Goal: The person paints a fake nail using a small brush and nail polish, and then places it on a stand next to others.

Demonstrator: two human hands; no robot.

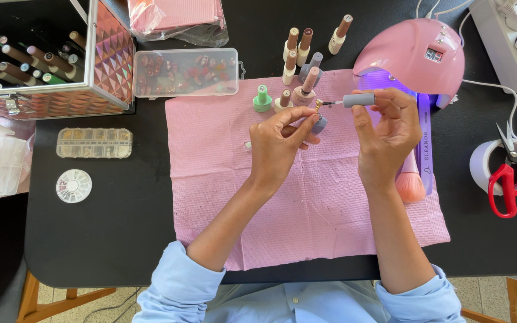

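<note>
Black surface [103,227] under a pink mat [210,149]: my left hand [276,149] pinches a grey bottle [320,124] at upper centre, my right hand [384,137] pinches its brush cap [358,100], and a loaded brush could drip onto the mat if I tilt.

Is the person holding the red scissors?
No, the red scissors lie off to the side on a white roll, while the right hand holds a grey brush cap and the left hand a small bottle.

the person is wearing a light blue shirt, its sleeves [178,281] sitting rolled near the elbows, forearms showing bare over the pink mat [210,155].
</note>
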